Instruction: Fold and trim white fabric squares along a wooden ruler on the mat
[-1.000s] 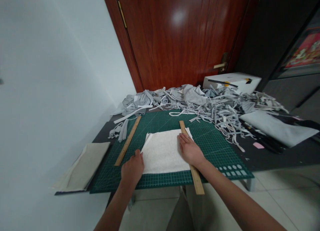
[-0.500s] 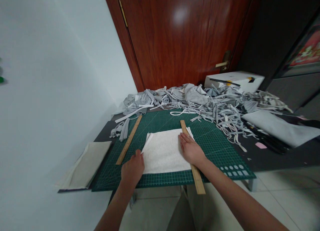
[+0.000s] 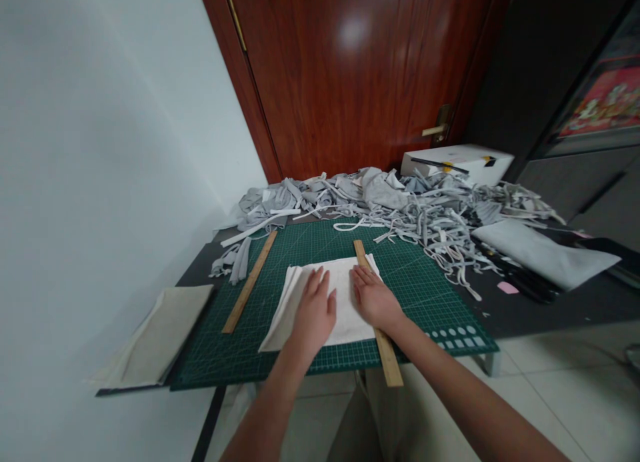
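Observation:
A white cloth (image 3: 347,329) lies folded on the green cutting mat (image 3: 415,275), its left edge showing more than one layer. My left hand (image 3: 315,312) rests on the cloth's left half, fingers stretched out and thumb apart. On the right, my right hand (image 3: 374,299) lies flat with fingers extended, over the cloth and part of a wooden ruler (image 3: 389,359). That ruler runs along the cloth's right side and sticks out past the mat's front edge. The middle of the ruler is hidden beneath my right hand and wrist.
A second wooden ruler (image 3: 250,282) lies on the mat's left side. Folded beige cloth (image 3: 170,329) sits at the table's left end. Grey fabric scraps (image 3: 420,202) are heaped along the back, before a white box (image 3: 460,162). A grey pouch (image 3: 545,252) lies on the right.
My left hand has let go of the cloth's left edge and moved right onto its top. The cloth's left side now spreads further left. My right hand stays on the ruler.

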A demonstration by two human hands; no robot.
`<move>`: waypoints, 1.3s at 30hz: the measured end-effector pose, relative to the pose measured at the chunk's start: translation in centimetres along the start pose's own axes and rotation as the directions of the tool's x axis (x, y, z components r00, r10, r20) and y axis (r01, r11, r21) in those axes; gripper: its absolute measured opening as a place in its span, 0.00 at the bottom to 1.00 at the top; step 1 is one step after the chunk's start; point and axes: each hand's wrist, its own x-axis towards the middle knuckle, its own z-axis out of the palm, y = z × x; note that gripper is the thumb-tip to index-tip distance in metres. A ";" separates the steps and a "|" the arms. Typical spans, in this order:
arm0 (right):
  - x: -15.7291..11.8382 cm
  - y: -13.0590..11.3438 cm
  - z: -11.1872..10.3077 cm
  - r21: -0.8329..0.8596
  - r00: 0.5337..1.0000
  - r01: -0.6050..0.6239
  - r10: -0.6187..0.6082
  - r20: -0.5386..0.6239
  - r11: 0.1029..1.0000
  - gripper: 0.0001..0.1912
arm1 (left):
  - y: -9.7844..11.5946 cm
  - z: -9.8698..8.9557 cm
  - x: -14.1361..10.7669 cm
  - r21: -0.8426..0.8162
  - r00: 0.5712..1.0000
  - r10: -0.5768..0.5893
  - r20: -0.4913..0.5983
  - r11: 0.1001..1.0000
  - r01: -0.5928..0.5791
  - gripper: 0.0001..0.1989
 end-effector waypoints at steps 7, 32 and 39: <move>-0.1 0.0 -0.2 0.015 1.000 0.007 -0.007 0.003 1.000 0.25 | 0.2 2.9 -1.6 0.149 0.990 -0.078 0.119 0.987 0.060 0.28; -0.9 0.5 -2.4 -0.017 0.959 -0.216 0.215 0.186 0.976 0.27 | -5.3 1.1 -3.1 0.371 0.983 -0.154 0.099 0.922 0.107 0.30; -1.2 -0.3 -2.2 -0.046 0.955 -0.233 0.238 0.176 0.971 0.27 | -5.7 1.0 -3.3 0.345 0.980 -0.165 0.108 0.931 0.119 0.30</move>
